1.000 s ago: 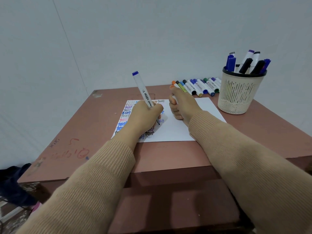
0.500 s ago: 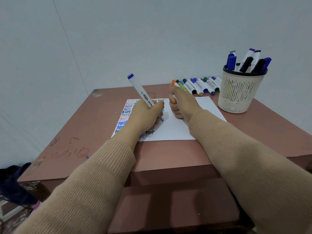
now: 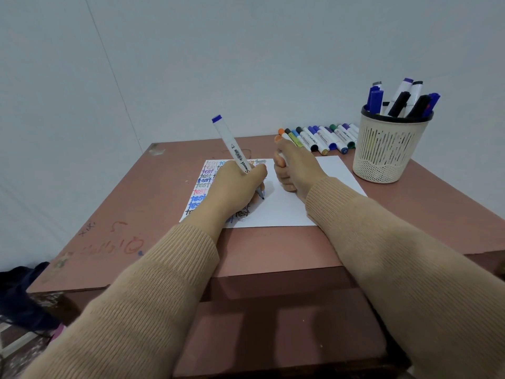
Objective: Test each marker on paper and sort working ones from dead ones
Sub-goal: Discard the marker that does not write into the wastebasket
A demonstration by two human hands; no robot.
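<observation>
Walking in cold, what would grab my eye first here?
The left hand grips a blue-ended marker, tip down on the white paper beside columns of colourful "test" scribbles. The right hand clutches an orange-tipped marker. At the table's far right stands a cream basket of standing markers, a row of markers lying beside it.

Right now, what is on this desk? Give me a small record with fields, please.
Left hand: grips a blue-capped marker, tip on the paper
Right hand: curled round a small white piece, resting on the paper
Paper: left part filled with coloured "test" words
Cup: holds upright markers, back right
Loose markers: a row lying beside the cup
</observation>
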